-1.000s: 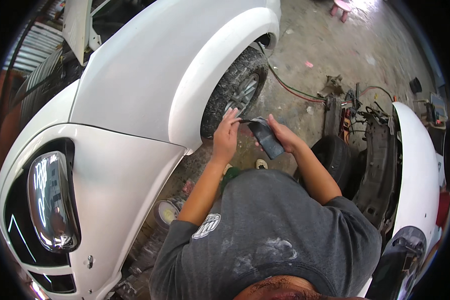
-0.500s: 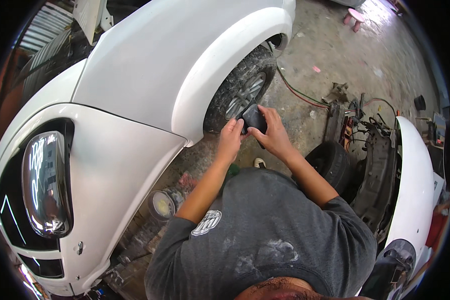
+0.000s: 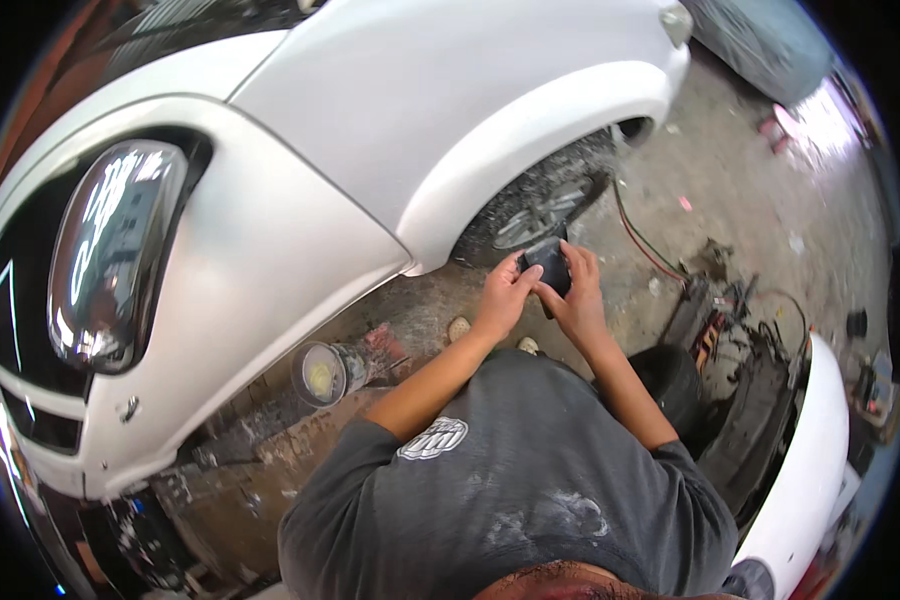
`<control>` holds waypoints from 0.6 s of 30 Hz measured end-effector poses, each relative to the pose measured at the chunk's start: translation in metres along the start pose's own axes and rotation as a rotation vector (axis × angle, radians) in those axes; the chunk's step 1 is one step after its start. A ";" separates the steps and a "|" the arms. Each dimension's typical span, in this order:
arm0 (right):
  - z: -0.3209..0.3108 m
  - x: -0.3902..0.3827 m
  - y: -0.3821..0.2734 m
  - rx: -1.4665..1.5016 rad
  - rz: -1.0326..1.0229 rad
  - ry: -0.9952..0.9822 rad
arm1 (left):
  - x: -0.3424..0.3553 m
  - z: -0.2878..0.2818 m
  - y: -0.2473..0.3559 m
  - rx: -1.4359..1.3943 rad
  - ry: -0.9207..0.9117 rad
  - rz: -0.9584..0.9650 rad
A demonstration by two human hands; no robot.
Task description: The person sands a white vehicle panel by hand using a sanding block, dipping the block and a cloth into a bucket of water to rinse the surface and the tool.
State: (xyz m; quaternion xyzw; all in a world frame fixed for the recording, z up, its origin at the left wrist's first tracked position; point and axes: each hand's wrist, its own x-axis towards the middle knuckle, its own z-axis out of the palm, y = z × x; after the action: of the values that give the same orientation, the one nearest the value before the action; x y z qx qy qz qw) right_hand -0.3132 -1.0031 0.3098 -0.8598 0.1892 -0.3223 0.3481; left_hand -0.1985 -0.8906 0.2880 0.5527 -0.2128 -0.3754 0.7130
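My left hand (image 3: pixel 503 298) and my right hand (image 3: pixel 581 302) grip a dark grey flat pad (image 3: pixel 548 257), perhaps wrapped in sandpaper, near the front of my body. Both thumbs lie close together over its lower part. Just beyond it is the dusty wheel (image 3: pixel 540 215) of a white car, under the white arch trim (image 3: pixel 510 135). The car's door (image 3: pixel 210 300), with a chrome mirror (image 3: pixel 115 250), fills the left of the view. What is behind the pad is hidden.
A clear bucket (image 3: pixel 320 375) stands below the door. At right are a loose tyre (image 3: pixel 660 385), dark metal car parts (image 3: pixel 730 420), red and green hoses (image 3: pixel 640 245) and a loose white panel (image 3: pixel 815 450). A covered shape (image 3: pixel 755 45) and pink stool (image 3: pixel 780 128) are farther back.
My hands have closed together around the pad, which has turned and shifted right in the picture. The view has swung, bringing more of the covered shape at upper right into sight.
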 end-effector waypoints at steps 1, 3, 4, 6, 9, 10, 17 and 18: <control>-0.002 0.000 0.003 0.048 0.042 0.014 | -0.003 0.004 0.013 -0.072 0.015 0.010; 0.002 0.006 0.002 0.212 0.157 0.045 | -0.011 -0.009 0.026 -0.061 0.056 0.027; 0.006 0.011 0.005 0.225 0.131 0.022 | -0.015 -0.018 0.032 -0.048 0.064 0.018; 0.011 0.013 0.017 0.982 0.558 -0.207 | -0.023 -0.028 0.038 -0.175 0.087 -0.004; 0.024 0.020 -0.017 0.993 0.554 -0.407 | -0.033 -0.051 0.027 -0.297 0.166 0.015; 0.032 0.019 -0.027 0.860 0.472 -0.438 | -0.037 -0.059 0.019 -0.290 0.211 0.045; 0.108 0.015 -0.055 0.033 -0.309 -0.337 | -0.067 -0.094 0.007 -0.535 0.561 0.000; 0.117 0.015 -0.060 -0.062 -0.354 -0.377 | -0.070 -0.103 0.006 -0.512 0.602 0.010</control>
State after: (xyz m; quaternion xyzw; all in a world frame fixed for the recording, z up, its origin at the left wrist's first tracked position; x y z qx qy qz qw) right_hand -0.2163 -0.9146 0.2946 -0.9346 -0.0229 -0.2062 0.2890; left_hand -0.1662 -0.7715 0.2709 0.4412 0.1038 -0.2339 0.8601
